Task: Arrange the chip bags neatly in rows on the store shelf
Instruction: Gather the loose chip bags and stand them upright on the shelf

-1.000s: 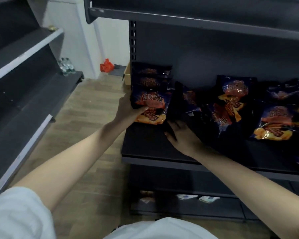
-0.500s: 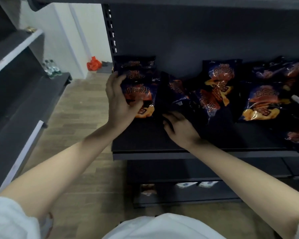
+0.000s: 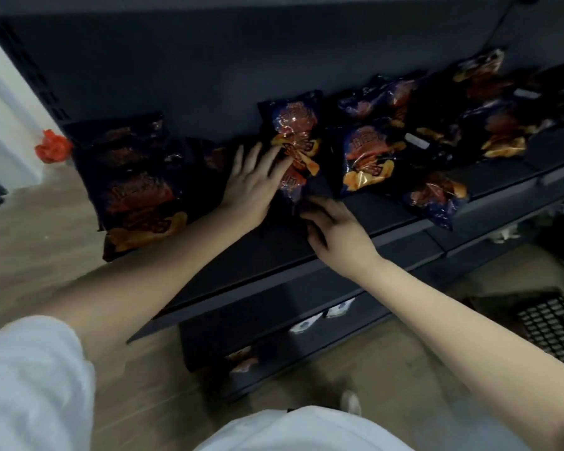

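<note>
While the white sleeves (image 3: 30,379) are filling the near corners of the view, both bare forearms are reaching up and away to the dark shelf (image 3: 274,255). The right hand (image 3: 339,232) is lying palm down on the shelf, its fingers (image 3: 316,219) curled together and touching the lower edge of a dark bag (image 3: 295,148); whether they are gripping that edge is unclear in the blur. Just left of them, the left hand (image 3: 251,187) is resting with fingers (image 3: 267,157) spread apart, flat against the left side of the same bag, pressing rather than clamping. That bag is leaning upright against the back panel (image 3: 209,70), just beyond both sets of fingers. Left of the left fingers, a stack (image 3: 134,183) of bags is lying at the shelf's end, tilted toward the front edge. Right of the right fingers, a loose heap (image 3: 437,135) of bags is sprawling along the shelf, one bag (image 3: 437,200) hanging over the front lip. Far left, beyond the stack, a red bundle (image 3: 52,146) is sitting on the floor.
</note>
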### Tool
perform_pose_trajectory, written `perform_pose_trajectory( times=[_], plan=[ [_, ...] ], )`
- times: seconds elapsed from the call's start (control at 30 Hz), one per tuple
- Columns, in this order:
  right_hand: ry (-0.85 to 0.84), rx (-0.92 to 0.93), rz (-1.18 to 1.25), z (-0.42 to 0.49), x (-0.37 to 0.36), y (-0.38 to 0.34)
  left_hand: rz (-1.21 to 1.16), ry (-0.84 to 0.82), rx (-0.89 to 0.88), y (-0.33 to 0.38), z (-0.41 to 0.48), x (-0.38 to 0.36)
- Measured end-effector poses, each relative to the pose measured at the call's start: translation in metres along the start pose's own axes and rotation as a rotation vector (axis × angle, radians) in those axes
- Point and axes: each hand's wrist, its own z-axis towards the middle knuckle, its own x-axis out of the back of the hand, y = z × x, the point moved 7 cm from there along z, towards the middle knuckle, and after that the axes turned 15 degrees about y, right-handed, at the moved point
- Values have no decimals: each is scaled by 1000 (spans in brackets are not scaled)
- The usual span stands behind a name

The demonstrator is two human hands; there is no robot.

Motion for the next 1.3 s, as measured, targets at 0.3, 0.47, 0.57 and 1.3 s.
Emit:
perform_pose_trajectory(
  times=[0.3,0.47,0.57,1.3],
  plan=[
    [7,-109,-78,-41,29,46,80,-109,-5,8,28,-31],
    [38,-115,-58,-36,37,53,-22,49,-7,9,32,-6],
    [68,-129,-5,-21,43,53,-92,178,-109,10,32,23],
    [-560,69,187,-3,-63,-31,-288,297,-230,-29,-49,61]
  ],
)
